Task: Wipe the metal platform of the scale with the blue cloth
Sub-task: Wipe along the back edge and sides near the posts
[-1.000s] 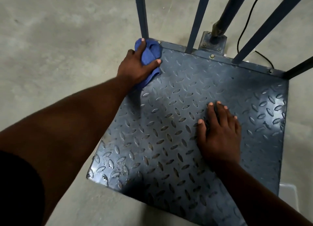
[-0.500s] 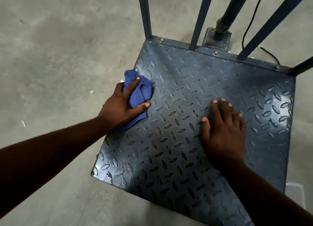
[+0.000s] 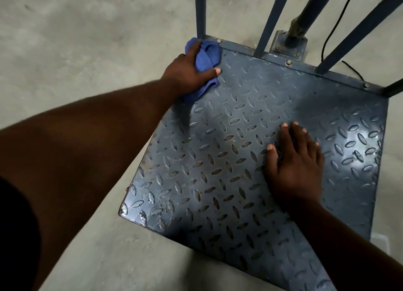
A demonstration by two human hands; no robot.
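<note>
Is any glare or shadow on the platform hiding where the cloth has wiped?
Head view: glare whitens the right side of the metal platform. A soft shadow darkens the plate just below the blue cloth, which the left hand grips at the far left corner. The right hand, flat on the plate, looks sharp.

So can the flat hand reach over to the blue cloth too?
Probably yes. The right hand lies flat on the platform, and only bare metal lies between it and the blue cloth at the far left corner. The left hand grips the cloth, though, covering much of it.
</note>
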